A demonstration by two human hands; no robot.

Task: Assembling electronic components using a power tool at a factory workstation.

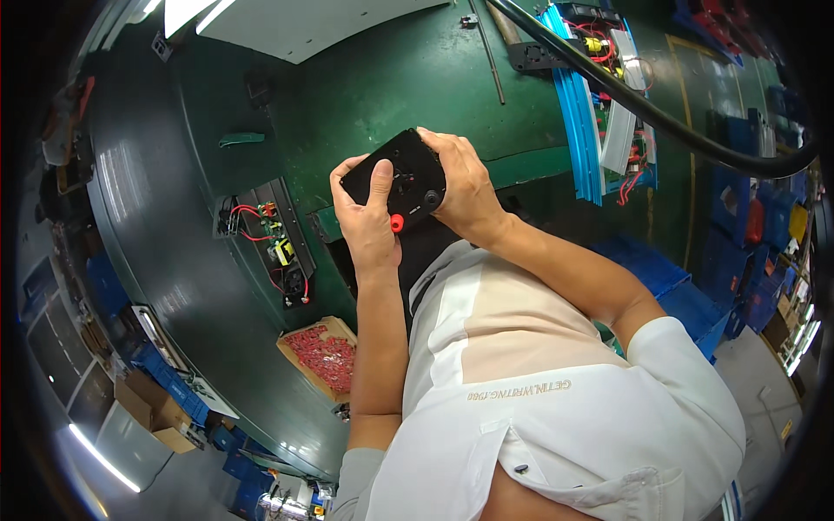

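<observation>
The black panel [417,174] is to the left of the blue housing [575,122]; the left hand [368,217] grasps its farther side, the right hand [467,187] the side nearer this housing.

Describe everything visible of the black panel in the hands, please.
The black panel looks flat and roughly rectangular; whether metal or plastic is unclear. A red round fitting and a black round fitting show along its lower side. Tilted near the green bench, it is held between the left hand, thumb across its face, and the right hand at its right side.
</observation>
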